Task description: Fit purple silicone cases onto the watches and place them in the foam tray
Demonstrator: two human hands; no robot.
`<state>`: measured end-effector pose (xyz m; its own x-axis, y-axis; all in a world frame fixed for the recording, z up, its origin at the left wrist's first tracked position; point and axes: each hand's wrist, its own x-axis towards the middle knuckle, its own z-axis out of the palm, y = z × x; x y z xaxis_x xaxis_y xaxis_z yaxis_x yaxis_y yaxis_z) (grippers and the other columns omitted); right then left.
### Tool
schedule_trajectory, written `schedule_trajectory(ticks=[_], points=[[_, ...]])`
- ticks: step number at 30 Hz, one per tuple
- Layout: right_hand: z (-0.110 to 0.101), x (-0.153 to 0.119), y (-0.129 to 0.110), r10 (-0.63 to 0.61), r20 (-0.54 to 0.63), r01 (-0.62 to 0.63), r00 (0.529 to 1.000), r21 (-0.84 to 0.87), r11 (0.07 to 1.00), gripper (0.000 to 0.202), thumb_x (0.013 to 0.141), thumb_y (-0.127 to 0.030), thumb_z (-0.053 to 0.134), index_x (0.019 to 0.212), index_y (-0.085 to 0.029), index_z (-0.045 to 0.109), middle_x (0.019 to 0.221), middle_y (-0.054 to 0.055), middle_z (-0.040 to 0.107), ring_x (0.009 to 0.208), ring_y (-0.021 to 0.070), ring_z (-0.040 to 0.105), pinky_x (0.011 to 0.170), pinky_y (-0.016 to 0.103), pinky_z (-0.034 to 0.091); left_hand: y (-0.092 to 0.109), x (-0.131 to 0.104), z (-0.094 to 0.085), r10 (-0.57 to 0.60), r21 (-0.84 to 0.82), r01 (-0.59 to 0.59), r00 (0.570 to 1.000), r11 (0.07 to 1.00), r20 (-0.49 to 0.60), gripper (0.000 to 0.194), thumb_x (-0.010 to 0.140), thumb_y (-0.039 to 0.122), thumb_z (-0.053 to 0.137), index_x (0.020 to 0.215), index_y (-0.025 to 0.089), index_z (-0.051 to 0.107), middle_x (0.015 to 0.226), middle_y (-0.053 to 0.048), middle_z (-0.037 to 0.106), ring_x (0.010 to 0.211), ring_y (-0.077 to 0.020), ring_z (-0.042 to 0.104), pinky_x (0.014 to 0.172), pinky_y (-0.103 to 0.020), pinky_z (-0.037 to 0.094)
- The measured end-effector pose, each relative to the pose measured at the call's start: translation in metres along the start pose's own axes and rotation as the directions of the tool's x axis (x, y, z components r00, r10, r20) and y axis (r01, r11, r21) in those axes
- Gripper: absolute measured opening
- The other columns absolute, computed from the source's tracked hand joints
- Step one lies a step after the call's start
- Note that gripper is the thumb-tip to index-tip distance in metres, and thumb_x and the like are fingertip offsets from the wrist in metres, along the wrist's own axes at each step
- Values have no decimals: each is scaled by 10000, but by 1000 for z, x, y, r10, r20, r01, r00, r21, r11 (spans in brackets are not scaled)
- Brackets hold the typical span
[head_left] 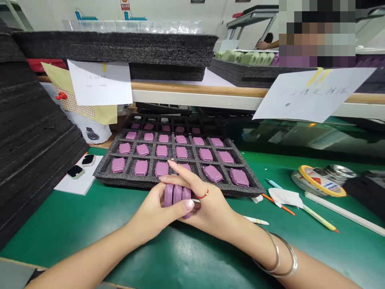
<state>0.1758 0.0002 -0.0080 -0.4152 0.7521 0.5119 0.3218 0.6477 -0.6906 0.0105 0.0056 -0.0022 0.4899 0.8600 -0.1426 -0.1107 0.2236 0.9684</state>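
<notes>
Several purple watch cases (177, 195) stand side by side in a short row, clasped between my two hands just in front of the foam tray. My left hand (155, 208) wraps round them from the left, its thumb across their near side. From the right, my right hand (207, 200) closes on the same row, with its fingers reaching over the far side. The black foam tray (100, 170) has compartments that hold more purple cases (239, 177). Part of the tray's front row is hidden behind my fingers.
Two watches (75, 171) lie on white paper at the left, beside tall stacked foam (33, 132). At the right are pens (320, 218), a tape roll (321, 180) and a white strip (345, 212). A shelf edge (192, 94) crosses behind; a person is beyond.
</notes>
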Motion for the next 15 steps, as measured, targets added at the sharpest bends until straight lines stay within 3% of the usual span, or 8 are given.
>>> schedule_trajectory(ticks=[3,6,10,13,15], points=[[2,-2,-4,57,19,-57,998,10,998,957,820,-117,720,1588,-359,204,1356,39,674,1190,211,686,1034,360,566,3,-2,3,-38,1,38,999,999,6,394,721,348,850,1017,166,664,987,-58,738,1003,-260,698,889,-372,565],[3,-2,-7,148,26,-150,989,188,971,947,791,-103,740,1568,-361,265,1340,32,683,1145,205,711,915,302,630,7,-7,6,-55,-50,58,997,997,62,451,701,205,847,1094,184,628,1072,-63,757,1056,-277,713,938,-407,570],[3,2,-13,282,25,-266,959,418,868,1016,689,-143,862,1535,-339,336,1290,44,710,1028,213,758,765,261,673,12,-12,6,-35,-159,56,991,986,131,534,691,143,851,1148,196,580,1209,-88,736,1121,-275,708,957,-391,576],[4,3,-12,280,13,-256,960,444,858,1004,687,-162,875,1522,-355,353,1297,31,708,999,210,767,718,245,677,15,-10,7,-28,-178,54,989,983,145,543,670,119,860,1133,194,587,1234,-90,726,1156,-275,693,944,-361,583],[4,1,-9,214,-15,-191,977,393,899,977,707,-164,865,1522,-350,359,1295,26,711,1101,228,733,754,259,675,16,-9,7,-36,-139,51,994,989,105,545,641,108,871,1101,189,591,1184,-81,738,1122,-272,706,917,-355,593]])
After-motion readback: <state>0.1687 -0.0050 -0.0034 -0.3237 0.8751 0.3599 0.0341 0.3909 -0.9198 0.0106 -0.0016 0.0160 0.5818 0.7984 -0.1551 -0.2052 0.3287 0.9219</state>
